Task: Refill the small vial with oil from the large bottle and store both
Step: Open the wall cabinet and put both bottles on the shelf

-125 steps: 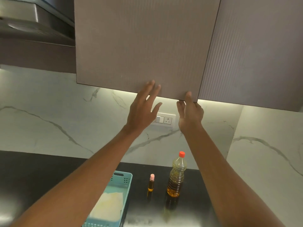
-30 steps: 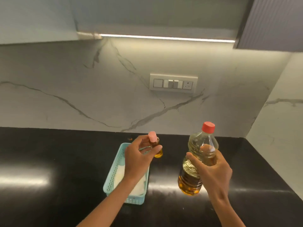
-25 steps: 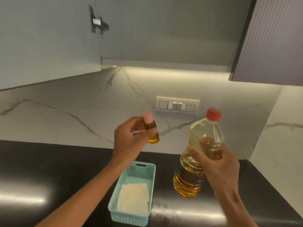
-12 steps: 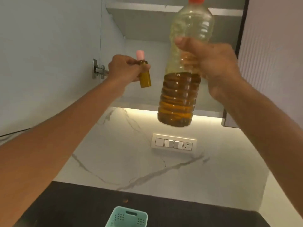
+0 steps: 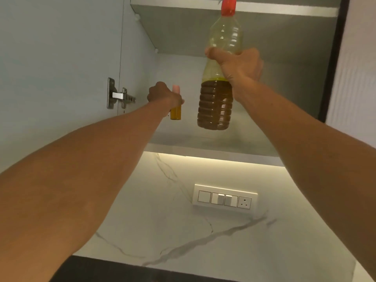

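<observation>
Marble, white with grey veins, covers the wall [image 5: 162, 220] under an open cabinet [image 5: 183, 33], whose pale door [image 5: 50, 58] stands swung out at the left. Black tabletop [image 5: 101, 269] shows only as a strip along the bottom edge. The left arm [image 5: 81, 180] and right arm [image 5: 315, 159], both bare, reach up toward the cabinet's opening. The bottle [image 5: 215, 104] is held upright there, dark oil filling its ribbed lower part, clear plastic above, its base hanging above the cabinet's bottom board without touching it. A white switch plate [image 5: 224, 198] sits on the wall below the cabinet, with a socket at its right end. The right grip [image 5: 238, 66] is wrapped round the bottle's waist just above the oil line, thumb laid across the front. The left grip [image 5: 162, 95], seen from the back of the hand, is closed round the upper part of the vial [image 5: 175, 113], which hangs upright to the left of the bottle, near it but apart, also off the board. A metal hinge [image 5: 119, 96] is fixed to the door's inner face, left of that grip. The bottle's red cap [image 5: 228, 6] reaches up to the front edge of the shelf above, and the vial's pink cap [image 5: 176, 88] pokes out above the fingers.
</observation>
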